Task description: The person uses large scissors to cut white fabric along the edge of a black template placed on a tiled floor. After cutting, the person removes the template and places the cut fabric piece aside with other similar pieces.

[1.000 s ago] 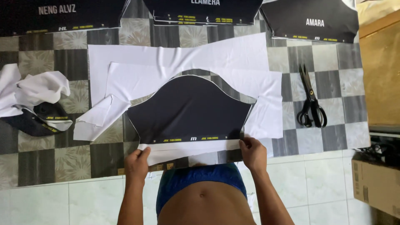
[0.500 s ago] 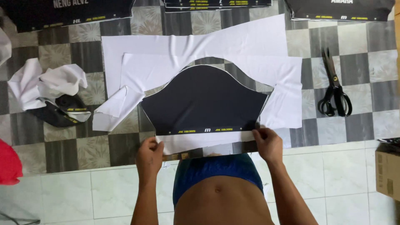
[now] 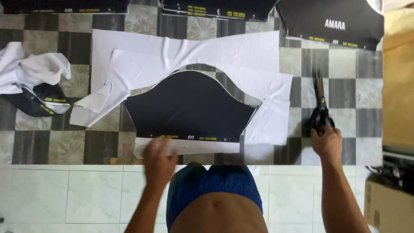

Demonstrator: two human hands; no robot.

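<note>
A black sleeve-shaped fabric piece (image 3: 189, 108) lies on white paper (image 3: 181, 56) spread over the checkered floor. A white strip (image 3: 207, 147) runs under its lower edge. My left hand (image 3: 158, 162) rests flat on that strip at its left end, fingers spread and blurred. My right hand (image 3: 327, 142) is far to the right, fingers closed around the handles of black scissors (image 3: 320, 103) that lie on the floor, blades pointing away from me.
Crumpled white and black cloth (image 3: 32, 82) is heaped at the left. More black printed fabric pieces (image 3: 332, 21) lie along the top. A wooden surface (image 3: 399, 82) and a cardboard box (image 3: 388, 203) stand at the right.
My right hand left the fabric's lower right corner and moved right to the scissors. My left hand shifted a little right along the white strip.
</note>
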